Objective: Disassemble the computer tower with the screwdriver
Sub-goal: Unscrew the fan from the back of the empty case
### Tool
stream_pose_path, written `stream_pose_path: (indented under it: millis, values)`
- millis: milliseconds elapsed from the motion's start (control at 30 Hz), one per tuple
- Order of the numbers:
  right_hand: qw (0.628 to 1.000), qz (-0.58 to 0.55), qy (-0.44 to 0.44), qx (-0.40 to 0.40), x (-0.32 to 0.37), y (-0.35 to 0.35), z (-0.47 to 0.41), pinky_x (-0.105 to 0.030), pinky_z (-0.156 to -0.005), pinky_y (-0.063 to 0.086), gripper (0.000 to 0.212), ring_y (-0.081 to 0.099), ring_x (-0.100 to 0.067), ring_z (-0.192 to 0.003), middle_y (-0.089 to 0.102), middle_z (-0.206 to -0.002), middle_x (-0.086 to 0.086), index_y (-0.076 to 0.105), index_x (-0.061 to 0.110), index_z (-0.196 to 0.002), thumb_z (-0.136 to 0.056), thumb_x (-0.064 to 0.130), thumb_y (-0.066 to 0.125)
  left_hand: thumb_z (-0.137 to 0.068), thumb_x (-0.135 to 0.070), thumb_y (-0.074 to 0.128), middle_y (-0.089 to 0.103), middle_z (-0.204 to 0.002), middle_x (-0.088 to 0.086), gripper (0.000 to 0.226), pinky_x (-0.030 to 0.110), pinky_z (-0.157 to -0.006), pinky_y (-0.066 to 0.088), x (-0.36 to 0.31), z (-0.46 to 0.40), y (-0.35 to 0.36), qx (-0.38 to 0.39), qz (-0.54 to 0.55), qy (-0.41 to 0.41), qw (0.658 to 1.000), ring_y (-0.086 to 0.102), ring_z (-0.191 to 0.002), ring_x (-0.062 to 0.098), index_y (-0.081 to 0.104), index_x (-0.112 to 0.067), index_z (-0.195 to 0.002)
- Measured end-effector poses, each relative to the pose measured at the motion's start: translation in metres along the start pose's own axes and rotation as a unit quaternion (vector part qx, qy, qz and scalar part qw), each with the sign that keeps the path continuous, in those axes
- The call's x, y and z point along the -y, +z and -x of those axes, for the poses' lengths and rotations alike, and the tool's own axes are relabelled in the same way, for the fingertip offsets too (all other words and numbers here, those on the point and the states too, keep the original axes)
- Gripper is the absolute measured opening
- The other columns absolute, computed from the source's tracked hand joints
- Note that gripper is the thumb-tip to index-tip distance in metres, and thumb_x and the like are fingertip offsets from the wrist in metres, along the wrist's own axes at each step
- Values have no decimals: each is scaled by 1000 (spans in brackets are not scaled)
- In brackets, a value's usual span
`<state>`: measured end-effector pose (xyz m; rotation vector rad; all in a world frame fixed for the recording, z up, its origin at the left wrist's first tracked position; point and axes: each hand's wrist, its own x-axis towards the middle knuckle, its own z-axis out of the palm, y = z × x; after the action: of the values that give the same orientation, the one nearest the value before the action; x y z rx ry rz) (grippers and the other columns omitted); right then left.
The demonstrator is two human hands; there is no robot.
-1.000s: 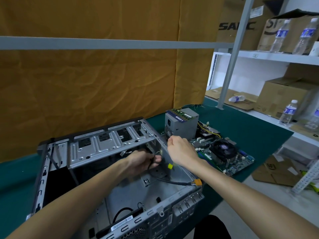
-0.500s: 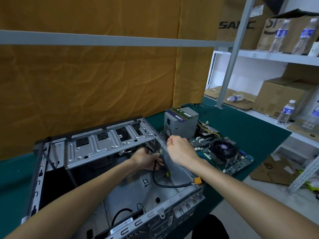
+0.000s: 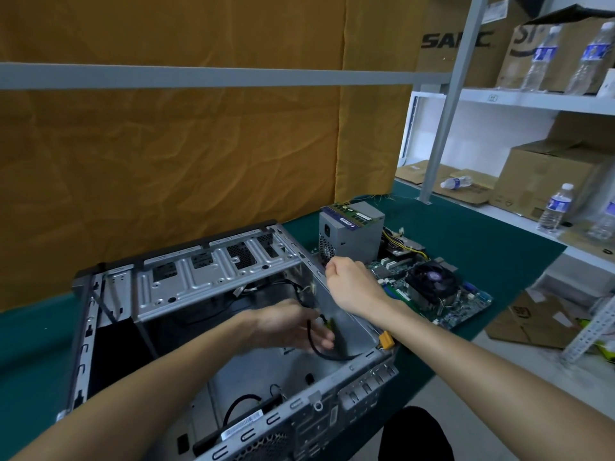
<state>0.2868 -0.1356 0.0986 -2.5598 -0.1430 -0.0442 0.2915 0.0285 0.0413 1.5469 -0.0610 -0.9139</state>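
Left hand [image 3: 293, 327] has dropped lower into the computer tower [image 3: 206, 327] since a second ago, fingers now looser around the black cable [image 3: 319, 352] rather than bunched on it. Right hand [image 3: 352, 287] hasn't budged: fist curled at the top edge of the side wall, probably bracing the case or gripping something there; can't tell what, and no screwdriver is identifiable. Tower lies open on its side on the green worktop [image 3: 482, 241], giving access from above. Power supply [image 3: 349, 232] and motherboard [image 3: 432, 291] sit out just beside it, so mostly cabling remains.
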Motion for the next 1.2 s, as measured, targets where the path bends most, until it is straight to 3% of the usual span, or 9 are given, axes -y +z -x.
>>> stream_pose_path:
  millis: [167,300,433,633,767,867,967,1067,1200]
  values:
    - [1000,1,-4,8,-4,2,-3,-39,-63,38,29,55,-27,-80,54,-81,0,43,28,-77,-104,24,33,-109,-18,28,74,-90,20,48,33,-76,60,3,-4,13,-28,-123,-12,992,72,-79,26,67,7,-96]
    - [998,6,-3,55,-5,-3,-9,-35,-62,39,22,56,-24,-83,57,-91,-2,51,24,-90,-104,26,34,-107,-17,26,69,-71,20,45,26,-50,55,8,-20,25,-123,-284,22,951,70,-55,22,57,5,-84]
    - [992,70,2,106,-6,-26,-6,-31,-57,38,34,56,-10,-78,56,-99,1,44,17,-115,-101,49,45,-105,-20,32,68,-55,3,51,23,-47,53,13,-28,18,-146,-384,35,911,65,-47,14,60,-4,-66]
    - [975,159,-40,152,11,-42,9,-37,-64,47,43,59,-18,-78,55,-93,0,41,18,-118,-97,52,56,-104,-24,36,71,-98,16,38,34,-66,46,12,-31,27,-196,-600,47,775,67,-82,32,65,-8,-88]
    - [979,152,-55,127,16,-24,8,-35,-53,33,35,53,-20,-72,52,-88,-3,36,14,-114,-103,46,48,-103,-42,49,68,-76,7,40,28,-54,52,1,-15,2,-146,-383,7,912,65,-64,20,64,-11,-83]
    - [988,120,-34,86,18,-19,0,-39,-66,41,33,57,-27,-82,56,-96,-3,44,15,-112,-106,47,36,-97,-36,66,70,-90,4,28,25,-58,54,-9,6,-20,-128,-213,-5,969,66,-74,15,66,-8,-100]
    - [994,92,-9,51,19,-13,-8,-42,-78,42,37,56,-32,-89,60,-104,-9,52,17,-101,-107,45,29,-104,-32,54,72,-100,6,34,27,-63,58,-13,6,-20,-149,-166,16,975,72,-81,16,60,-1,-115]
    - [996,91,1,22,15,1,-8,-42,-76,39,37,52,-32,-84,64,-109,-15,50,17,-98,-108,41,24,-109,-29,40,70,-78,7,36,27,-48,56,-12,0,-6,-226,-175,49,957,69,-55,11,59,1,-103]
    - [996,91,-5,-1,10,11,-6,-40,-73,36,35,50,-33,-80,66,-108,-17,49,16,-97,-109,37,24,-109,-25,43,69,-73,9,35,27,-47,56,-11,-11,6,-265,-92,70,957,66,-49,14,61,2,-95]
